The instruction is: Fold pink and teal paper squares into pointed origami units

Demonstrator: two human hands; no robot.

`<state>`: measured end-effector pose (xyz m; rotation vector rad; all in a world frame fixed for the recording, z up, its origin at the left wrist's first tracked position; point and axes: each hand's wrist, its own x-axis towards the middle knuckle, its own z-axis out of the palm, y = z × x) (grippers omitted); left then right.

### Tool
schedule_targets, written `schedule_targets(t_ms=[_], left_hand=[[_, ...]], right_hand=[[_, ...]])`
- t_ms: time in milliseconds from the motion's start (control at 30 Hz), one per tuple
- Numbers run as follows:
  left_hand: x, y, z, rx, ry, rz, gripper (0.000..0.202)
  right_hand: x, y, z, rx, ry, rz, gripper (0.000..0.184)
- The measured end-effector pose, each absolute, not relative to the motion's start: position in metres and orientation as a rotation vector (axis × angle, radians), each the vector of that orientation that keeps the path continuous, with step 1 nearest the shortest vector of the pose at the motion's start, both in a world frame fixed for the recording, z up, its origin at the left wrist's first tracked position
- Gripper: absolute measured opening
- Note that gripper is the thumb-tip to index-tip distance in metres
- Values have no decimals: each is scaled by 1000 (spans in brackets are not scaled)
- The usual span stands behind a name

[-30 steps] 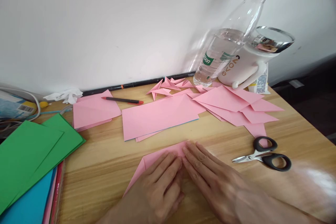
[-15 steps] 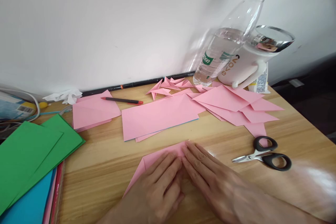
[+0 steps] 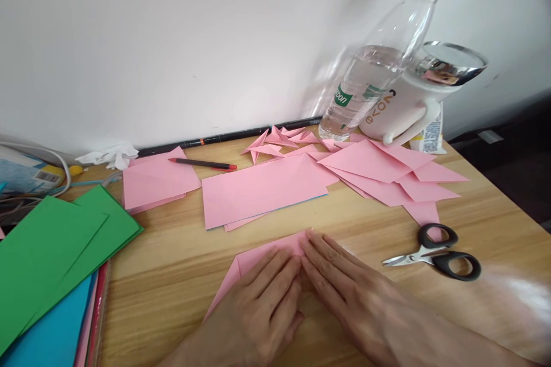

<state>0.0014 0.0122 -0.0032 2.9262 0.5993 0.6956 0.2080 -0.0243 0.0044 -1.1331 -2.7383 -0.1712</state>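
A sheet of pink paper (image 3: 253,256), folded at its left corner, lies on the wooden table under both my hands. My left hand (image 3: 267,304) rests across the sheet with its fingers stretched toward the upper right edge; its thumb is mostly tucked beneath. Flat fingers of my right hand (image 3: 344,287) press on the paper's right end, their tips touching those of the left. Much of the sheet's lower part is hidden by the hands. To the right of my right hand lie black-handled scissors (image 3: 434,252), blades a little apart.
Behind the hands are folded pink sheets (image 3: 262,189), a pink stack (image 3: 159,180) under a pen (image 3: 202,164), small folded pieces (image 3: 262,146) and pointed pink pieces (image 3: 370,163). A water bottle (image 3: 365,86) and mug (image 3: 400,103) stand by the wall. Green paper (image 3: 47,258) lies left.
The whole view has shifted very slightly to the right. Both hands keep the same position on the pink paper.
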Motion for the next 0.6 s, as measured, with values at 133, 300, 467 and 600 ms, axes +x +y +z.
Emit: schedule_targets(t_ms=[133, 300, 467, 600], left_hand=[[2, 13, -4, 2925, 598, 713, 24], [2, 13, -3, 2929, 591, 727, 24], [1, 13, -1, 2962, 588, 712, 31], [1, 15, 2, 2989, 541, 691, 40]], right_hand=[[209, -23, 5, -1111, -2743, -149, 48], [212, -21, 1, -1071, -2746, -136, 49], [215, -18, 12, -1077, -2760, -83, 48], [219, -4, 36, -1115, -2711, 164, 43]])
